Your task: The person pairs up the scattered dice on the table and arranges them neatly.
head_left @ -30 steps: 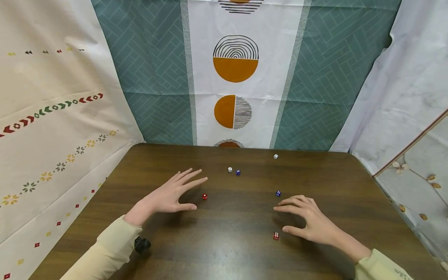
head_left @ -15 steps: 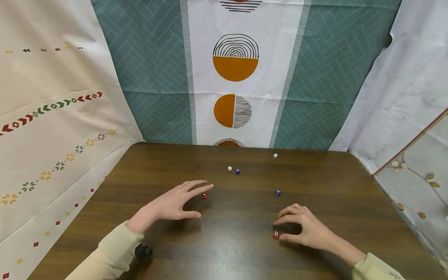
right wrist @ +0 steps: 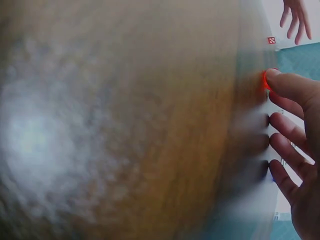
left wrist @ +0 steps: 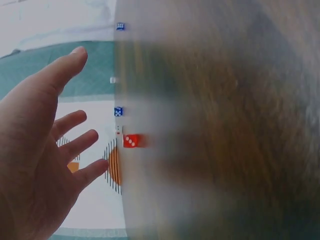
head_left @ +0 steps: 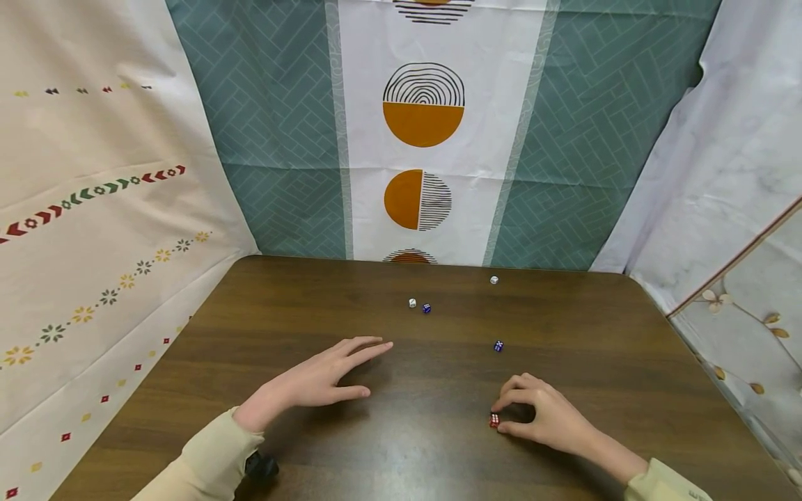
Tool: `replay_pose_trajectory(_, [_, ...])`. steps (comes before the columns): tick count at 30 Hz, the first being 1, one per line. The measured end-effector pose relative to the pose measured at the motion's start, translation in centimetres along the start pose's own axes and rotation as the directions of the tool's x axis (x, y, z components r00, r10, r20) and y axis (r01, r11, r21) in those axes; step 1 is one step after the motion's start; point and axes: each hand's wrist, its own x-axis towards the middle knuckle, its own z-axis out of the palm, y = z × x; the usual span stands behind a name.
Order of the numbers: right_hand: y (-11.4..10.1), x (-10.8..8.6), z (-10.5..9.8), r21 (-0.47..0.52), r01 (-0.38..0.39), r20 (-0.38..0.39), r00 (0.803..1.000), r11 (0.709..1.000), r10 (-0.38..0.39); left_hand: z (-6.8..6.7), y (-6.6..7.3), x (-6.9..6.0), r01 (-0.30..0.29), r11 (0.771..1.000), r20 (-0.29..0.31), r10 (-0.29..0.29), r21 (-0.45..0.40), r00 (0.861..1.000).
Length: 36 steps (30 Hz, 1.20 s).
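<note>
A red die with white pips sits on the brown table at the front right. My right hand pinches it between thumb and index finger; in the right wrist view the thumb covers much of that die. The other fingers of this hand bend down to the tabletop. My left hand hovers over the left half with fingers spread and nothing in them. Behind it a second red die shows in the left wrist view; the hand hides it from the head view.
Toward the back lie a white die and a blue die close together. Another white die is near the far edge, and another blue die lies beyond my right hand. Patterned cloths hang around the table.
My right hand has come down toward the front and closed thumb and index finger on the near red die. My left hand has drifted right and nearer, now covering the other red die.
</note>
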Motion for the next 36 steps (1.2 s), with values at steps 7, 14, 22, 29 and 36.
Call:
replay_pose_trajectory(7, [0.0,-0.1,0.3,0.021,-0.005,-0.016,1.000,1.000,0.005,0.5,0.4,0.3,-0.026,1.000,0.002,0.026,0.005,1.000])
replay_pose_trajectory(14, [-0.1,0.3,0.4,0.003,-0.013,-0.006,1.000,1.000,0.013,0.8,0.7,0.7,-0.025,1.000,0.022,0.025,-0.009,0.999])
replay_pose_trajectory(22, [-0.4,1.2,0.7,-0.018,-0.026,0.016,1.000,0.999,0.026,1.0,1.3,1.4,-0.017,1.000,0.039,0.018,-0.026,0.999])
replay_pose_trajectory(29, [-0.8,2.5,1.5,-0.021,-0.029,0.032,0.999,0.999,0.030,1.5,2.1,2.4,-0.032,0.999,0.042,0.033,-0.027,0.999])
replay_pose_trajectory(36, [-0.9,3.8,2.2,-0.040,-0.065,0.062,0.996,0.997,0.067,2.4,2.8,4.1,-0.031,0.998,0.032,0.033,-0.050,0.999])
